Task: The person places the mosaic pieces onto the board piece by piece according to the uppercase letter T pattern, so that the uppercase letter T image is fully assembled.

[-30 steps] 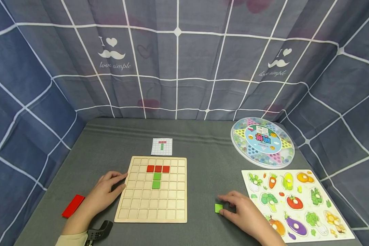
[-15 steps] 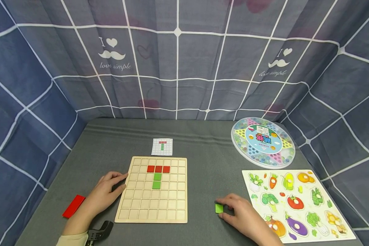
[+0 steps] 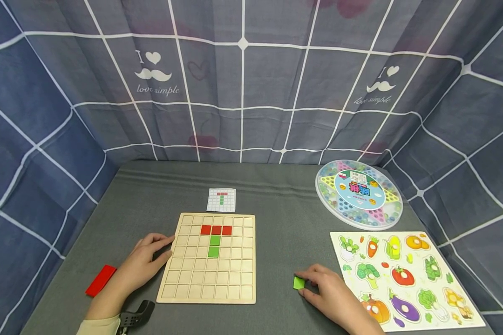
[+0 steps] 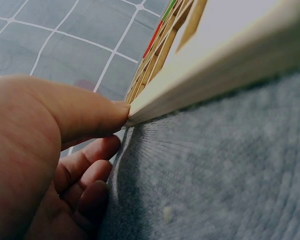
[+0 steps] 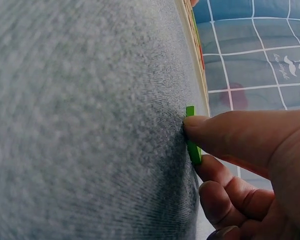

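Observation:
A wooden grid board (image 3: 206, 293) lies left of the middle of the table. Three red tiles (image 3: 216, 230) form a row on it, with two green tiles (image 3: 214, 251) in a column below. My left hand (image 3: 144, 260) touches the board's left edge with thumb and fingertips; in the left wrist view the thumb (image 4: 97, 112) meets its wooden side. To the right of the board, my right hand (image 3: 329, 291) pinches a loose green square tile (image 3: 299, 283) between thumb and finger. In the right wrist view this green tile (image 5: 194, 147) stands edge-on, close over the grey cloth.
A pattern card (image 3: 221, 200) with a red and green T lies behind the board. Red pieces (image 3: 101, 280) rest beside the left forearm. At right are a vegetable puzzle board (image 3: 396, 279) and a round marble game box (image 3: 359, 194). A checked curtain (image 3: 260, 83) encloses the table.
The right hand's index finger has moved slightly left and down around the far edge of the green tile, which now sits between finger and thumb. The left hand stays at the board.

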A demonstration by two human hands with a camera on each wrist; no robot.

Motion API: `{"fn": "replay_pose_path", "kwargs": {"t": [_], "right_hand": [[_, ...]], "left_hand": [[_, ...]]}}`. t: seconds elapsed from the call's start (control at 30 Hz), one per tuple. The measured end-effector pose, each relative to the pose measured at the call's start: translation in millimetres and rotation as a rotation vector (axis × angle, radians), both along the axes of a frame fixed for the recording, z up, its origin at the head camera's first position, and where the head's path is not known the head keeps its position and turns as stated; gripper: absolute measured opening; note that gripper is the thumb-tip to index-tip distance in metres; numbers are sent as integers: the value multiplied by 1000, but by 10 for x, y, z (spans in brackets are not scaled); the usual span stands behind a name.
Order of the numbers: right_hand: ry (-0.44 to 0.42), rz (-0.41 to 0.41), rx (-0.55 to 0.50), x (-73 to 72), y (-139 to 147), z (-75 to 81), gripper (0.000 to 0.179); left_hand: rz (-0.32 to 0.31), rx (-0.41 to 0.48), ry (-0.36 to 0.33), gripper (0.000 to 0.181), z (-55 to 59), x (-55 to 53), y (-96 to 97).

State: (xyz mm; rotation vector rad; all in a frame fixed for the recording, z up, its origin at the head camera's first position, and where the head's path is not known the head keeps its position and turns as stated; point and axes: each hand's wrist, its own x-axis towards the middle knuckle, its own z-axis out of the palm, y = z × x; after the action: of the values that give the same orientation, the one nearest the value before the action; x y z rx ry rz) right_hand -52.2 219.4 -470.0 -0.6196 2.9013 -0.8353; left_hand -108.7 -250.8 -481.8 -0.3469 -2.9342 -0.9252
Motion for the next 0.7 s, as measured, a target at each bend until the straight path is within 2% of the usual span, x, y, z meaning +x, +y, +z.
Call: {"fn": "replay_pose_path", "kwargs": {"t": [0.33, 0.53, 0.7], "right_hand": [[35, 10, 0, -37, -58, 2, 29], [63, 23, 35, -123, -181, 44, 28], [82, 77, 25, -220, -337, 90, 28]], "left_hand": [[1, -8, -16, 42, 2, 12, -2], [4, -11, -25, 43, 14, 14, 3], [4, -8, -24, 42, 27, 16, 6]]}}
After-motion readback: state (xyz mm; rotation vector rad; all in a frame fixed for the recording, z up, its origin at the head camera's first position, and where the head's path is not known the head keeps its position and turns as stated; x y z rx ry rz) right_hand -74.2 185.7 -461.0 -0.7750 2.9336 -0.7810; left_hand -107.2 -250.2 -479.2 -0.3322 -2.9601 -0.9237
